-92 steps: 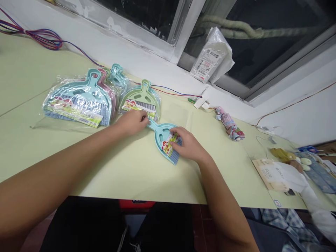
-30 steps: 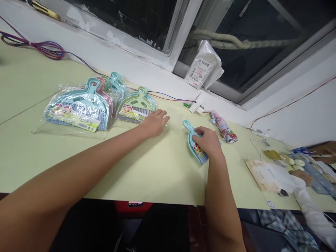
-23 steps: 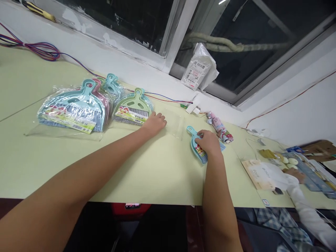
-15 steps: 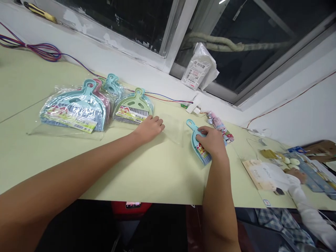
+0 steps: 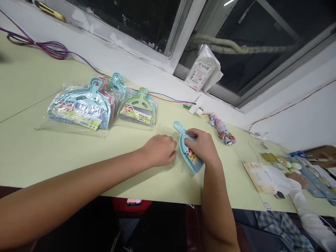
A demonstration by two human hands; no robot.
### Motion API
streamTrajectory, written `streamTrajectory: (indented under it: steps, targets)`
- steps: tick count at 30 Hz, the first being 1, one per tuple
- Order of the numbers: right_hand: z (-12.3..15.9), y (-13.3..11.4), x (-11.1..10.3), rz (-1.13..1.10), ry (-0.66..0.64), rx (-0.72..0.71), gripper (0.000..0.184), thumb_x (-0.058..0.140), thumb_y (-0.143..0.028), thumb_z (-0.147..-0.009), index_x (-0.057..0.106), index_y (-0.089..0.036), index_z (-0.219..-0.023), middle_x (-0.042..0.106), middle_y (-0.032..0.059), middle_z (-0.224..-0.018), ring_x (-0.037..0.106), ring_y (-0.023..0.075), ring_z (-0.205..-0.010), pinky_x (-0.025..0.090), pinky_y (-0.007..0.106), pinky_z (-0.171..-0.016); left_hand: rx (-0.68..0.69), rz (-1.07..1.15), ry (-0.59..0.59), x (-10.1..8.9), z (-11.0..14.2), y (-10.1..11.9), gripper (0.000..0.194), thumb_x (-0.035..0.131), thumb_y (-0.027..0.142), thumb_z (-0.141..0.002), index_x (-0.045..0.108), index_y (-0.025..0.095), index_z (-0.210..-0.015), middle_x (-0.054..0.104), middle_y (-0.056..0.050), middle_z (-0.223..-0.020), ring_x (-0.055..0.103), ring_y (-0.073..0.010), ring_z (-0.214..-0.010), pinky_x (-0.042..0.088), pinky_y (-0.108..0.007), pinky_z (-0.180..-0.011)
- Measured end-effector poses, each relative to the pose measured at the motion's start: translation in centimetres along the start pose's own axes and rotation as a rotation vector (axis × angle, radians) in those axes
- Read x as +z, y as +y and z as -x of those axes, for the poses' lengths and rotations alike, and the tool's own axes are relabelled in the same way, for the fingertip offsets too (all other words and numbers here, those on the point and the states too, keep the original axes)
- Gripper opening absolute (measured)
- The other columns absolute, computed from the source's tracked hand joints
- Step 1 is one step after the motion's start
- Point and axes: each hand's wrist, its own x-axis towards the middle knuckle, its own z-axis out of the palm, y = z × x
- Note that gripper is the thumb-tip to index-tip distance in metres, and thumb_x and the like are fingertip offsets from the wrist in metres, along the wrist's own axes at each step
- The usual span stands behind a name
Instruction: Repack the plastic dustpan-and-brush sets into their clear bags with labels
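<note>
My right hand (image 5: 202,144) is closed on a light-blue dustpan (image 5: 182,140) with a brush nested in it, handle pointing away and to the left. A printed label (image 5: 193,156) lies across the blue-grey bristles. Just left of it, my left hand (image 5: 160,150) is closed on a clear plastic bag (image 5: 165,129), whose thin film shows behind and under the fingers; much of it is covered by the hand. Bagged dustpan sets lie further left: a blue one (image 5: 81,97) on top of a pink one, and a green one (image 5: 143,102).
Along the wall runs a red-and-blue cable (image 5: 52,49). A rolled patterned cloth bundle (image 5: 222,129) lies behind my right hand. A plastic-wrapped packet (image 5: 201,71) leans at the window. On the right, a co-worker's hand (image 5: 299,179) is near a printed packet (image 5: 265,176).
My left hand has moved right and towards me, drawing the plastic bag along. My right hand has brought the dustpan left, close to the left hand.
</note>
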Motion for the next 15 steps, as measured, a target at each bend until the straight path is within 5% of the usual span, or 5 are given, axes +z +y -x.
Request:
streamTrajectory:
  steps: [3, 7, 15]
  targets:
    - [0.2, -0.8, 0.4, -0.056, 0.072, 0.007, 0.028, 0.068, -0.028, -0.077, 0.080, -0.025, -0.102, 0.078, 0.0030, -0.095, 0.072, 0.0234, -0.093, 0.052, 0.036, -0.089, -0.109, 0.052, -0.135, 2.2, -1.9, 1.0, 0.038, 0.050, 0.041, -0.095, 0.076, 0.014, -0.094, 0.076, -0.016, -0.095, 0.074, -0.0313, -0.087, 0.050, -0.038, -0.066]
    - [0.1, -1.3, 1.9, -0.101, -0.033, 0.011, 0.028, 0.069, -0.026, -0.076, 0.080, -0.026, -0.101, 0.078, 0.0015, -0.094, 0.072, 0.0218, -0.094, 0.052, 0.033, -0.089, -0.180, 0.093, -0.152, 4.2, -2.1, 0.9, 0.050, 0.050, 0.056, -0.092, 0.077, 0.015, -0.093, 0.077, -0.016, -0.088, 0.075, -0.0344, -0.086, 0.052, -0.042, -0.071]
    - [-1.4, 0.8, 3.4, -0.005, -0.202, 0.085, 0.024, 0.071, -0.021, -0.072, 0.077, -0.024, -0.096, 0.076, 0.0023, -0.091, 0.070, 0.0210, -0.091, 0.049, 0.031, -0.081, -0.238, 0.056, -0.208, 3.5, -1.3, 0.6, 0.052, 0.049, 0.053, -0.087, 0.079, 0.012, -0.098, 0.076, -0.021, -0.093, 0.073, -0.0395, -0.095, 0.052, -0.049, -0.079]
